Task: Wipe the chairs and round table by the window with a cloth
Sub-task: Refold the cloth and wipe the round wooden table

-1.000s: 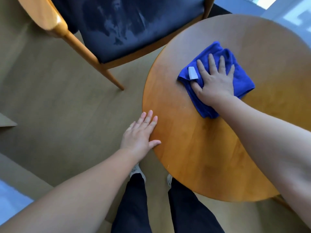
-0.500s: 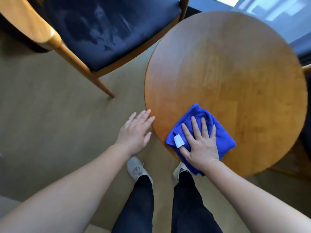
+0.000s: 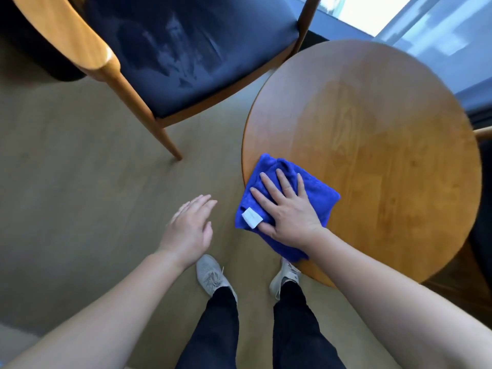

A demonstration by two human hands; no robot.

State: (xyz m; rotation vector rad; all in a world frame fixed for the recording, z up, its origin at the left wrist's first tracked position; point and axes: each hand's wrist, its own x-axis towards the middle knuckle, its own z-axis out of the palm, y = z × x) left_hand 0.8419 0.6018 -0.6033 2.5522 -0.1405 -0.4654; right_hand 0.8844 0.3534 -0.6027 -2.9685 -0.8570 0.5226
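A folded blue cloth (image 3: 318, 199) with a white tag lies on the near left edge of the round wooden table (image 3: 386, 145), partly hanging over the rim. My right hand (image 3: 286, 209) presses flat on the cloth, fingers spread. My left hand (image 3: 190, 226) hovers open over the floor, left of the table and apart from it. A wooden chair with a dark blue seat (image 3: 191, 49) stands at the upper left, its cushion showing streaky marks.
The chair's front leg (image 3: 149, 123) slants down to the floor between me and the seat. A window (image 3: 378, 12) lies behind the table. Part of a second chair (image 3: 483, 133) pokes in at the right edge. My feet stand just below the table's rim.
My right hand slid the cloth from the table's far part to the near left edge. My left hand came off the table rim and now hangs free over the floor.
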